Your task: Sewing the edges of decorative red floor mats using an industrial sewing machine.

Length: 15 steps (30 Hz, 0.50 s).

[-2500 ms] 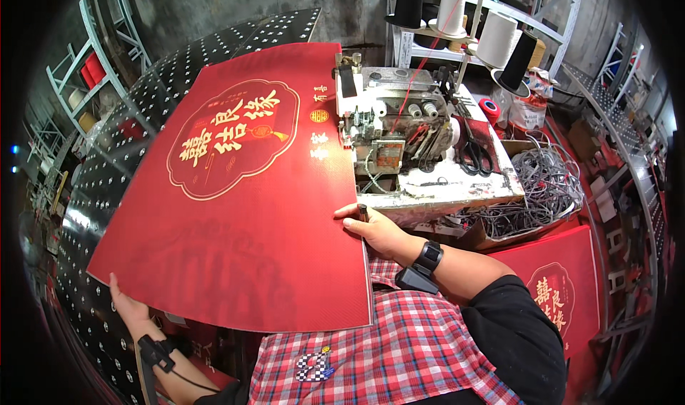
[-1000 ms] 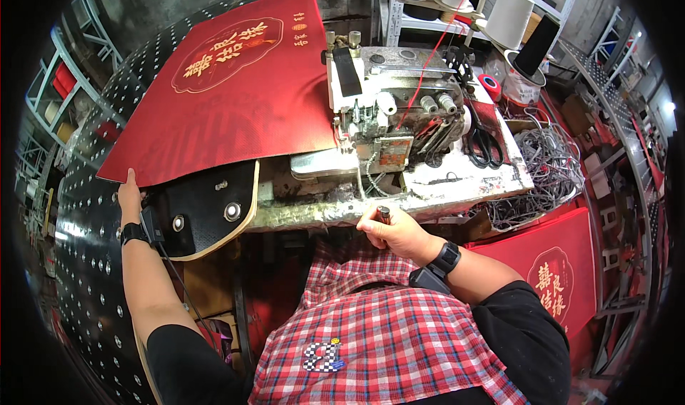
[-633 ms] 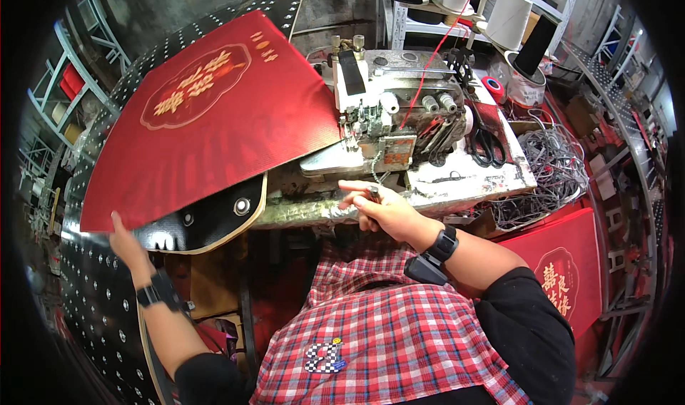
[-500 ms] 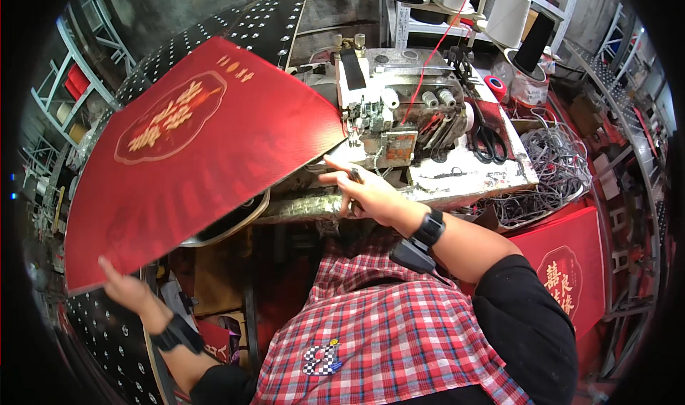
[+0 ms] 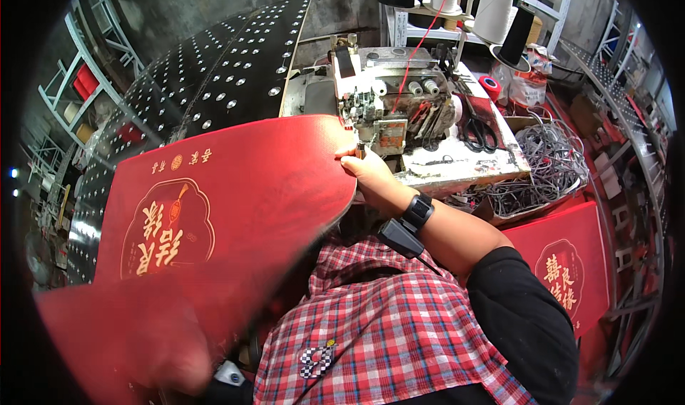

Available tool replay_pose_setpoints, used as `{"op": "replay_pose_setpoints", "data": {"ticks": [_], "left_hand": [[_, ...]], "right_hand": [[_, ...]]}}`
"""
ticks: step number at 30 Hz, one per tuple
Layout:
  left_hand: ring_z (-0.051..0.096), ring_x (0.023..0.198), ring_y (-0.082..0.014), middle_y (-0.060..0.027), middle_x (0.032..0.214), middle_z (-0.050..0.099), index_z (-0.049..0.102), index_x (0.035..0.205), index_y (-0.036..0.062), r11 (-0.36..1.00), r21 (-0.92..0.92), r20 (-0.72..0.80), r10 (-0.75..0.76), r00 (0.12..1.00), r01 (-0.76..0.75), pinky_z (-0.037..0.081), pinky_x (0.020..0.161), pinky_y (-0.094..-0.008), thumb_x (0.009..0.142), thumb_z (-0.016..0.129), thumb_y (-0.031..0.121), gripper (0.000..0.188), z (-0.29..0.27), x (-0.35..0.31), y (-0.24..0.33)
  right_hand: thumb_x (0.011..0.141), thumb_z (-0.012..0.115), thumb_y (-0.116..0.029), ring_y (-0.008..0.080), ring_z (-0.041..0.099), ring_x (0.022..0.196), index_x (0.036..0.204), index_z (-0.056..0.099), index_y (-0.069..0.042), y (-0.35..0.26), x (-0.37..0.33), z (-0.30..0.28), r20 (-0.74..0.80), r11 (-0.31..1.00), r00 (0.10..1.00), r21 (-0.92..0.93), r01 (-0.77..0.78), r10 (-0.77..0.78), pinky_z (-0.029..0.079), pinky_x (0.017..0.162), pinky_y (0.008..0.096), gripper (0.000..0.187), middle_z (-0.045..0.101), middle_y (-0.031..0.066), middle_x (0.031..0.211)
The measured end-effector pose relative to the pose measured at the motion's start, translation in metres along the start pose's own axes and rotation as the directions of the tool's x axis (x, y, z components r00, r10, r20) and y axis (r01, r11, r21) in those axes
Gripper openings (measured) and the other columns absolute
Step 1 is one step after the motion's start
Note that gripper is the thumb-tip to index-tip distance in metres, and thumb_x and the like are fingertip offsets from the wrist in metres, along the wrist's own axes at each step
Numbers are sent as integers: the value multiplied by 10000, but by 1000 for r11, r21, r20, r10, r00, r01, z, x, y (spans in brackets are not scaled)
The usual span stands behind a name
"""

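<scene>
A large red mat (image 5: 264, 162) with gold lettering and a gold-outlined emblem spreads across the left and middle. Its far right corner lies against the needle area of a grimy overlock sewing machine (image 5: 399, 91). My right hand (image 5: 374, 177) pinches that corner's edge between thumb and fingers, just below the needle area. A small dark tool end (image 5: 361, 150) pokes up from the same hand; its kind is hidden. At the lower left, the mat's near part is bent and smeared by motion. My left hand (image 5: 187, 362) is blurred there against the mat, its fingers unreadable.
Black-handled scissors (image 5: 479, 134) lie on the machine's table. Right of it sits a box of tangled grey cords (image 5: 546, 166), with more red mats (image 5: 592, 241) below. Thread cones (image 5: 492, 23) stand behind. A black studded board (image 5: 235, 70) extends at the far left.
The mat has swung round and toward me, its near part now bent and blurred. My right hand has closed on its corner by the machine. My left hand has moved down and right.
</scene>
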<state>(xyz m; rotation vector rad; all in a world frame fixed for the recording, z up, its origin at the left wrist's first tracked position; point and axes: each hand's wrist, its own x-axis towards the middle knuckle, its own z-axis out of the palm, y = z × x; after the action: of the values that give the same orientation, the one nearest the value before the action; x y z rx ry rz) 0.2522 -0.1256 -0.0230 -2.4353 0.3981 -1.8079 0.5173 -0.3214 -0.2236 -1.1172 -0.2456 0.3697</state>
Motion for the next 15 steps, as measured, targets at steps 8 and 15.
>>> {"op": "replay_pose_setpoints", "data": {"ticks": [8,15], "left_hand": [[405,1175,-291,-209,1253,434,429,1185,-80,417,348,85,-906,415,840,273,1008,-375,926,313,283,462,-183,-95,-116],[470,1094,-311,-224,1207,462,482,1156,-61,-242,294,-24,-969,-246,925,376,891,-361,866,404,506,641,-255,-302,-157]], "right_hand": [[814,509,-45,64,456,684,908,564,-65,10,-11,-13,21,996,995,-15,-93,93,388,638,206,111,517,-13,799],[810,515,-56,71,461,689,900,565,-59,14,8,-21,10,993,998,-99,60,-59,386,646,210,103,518,-12,774]]}}
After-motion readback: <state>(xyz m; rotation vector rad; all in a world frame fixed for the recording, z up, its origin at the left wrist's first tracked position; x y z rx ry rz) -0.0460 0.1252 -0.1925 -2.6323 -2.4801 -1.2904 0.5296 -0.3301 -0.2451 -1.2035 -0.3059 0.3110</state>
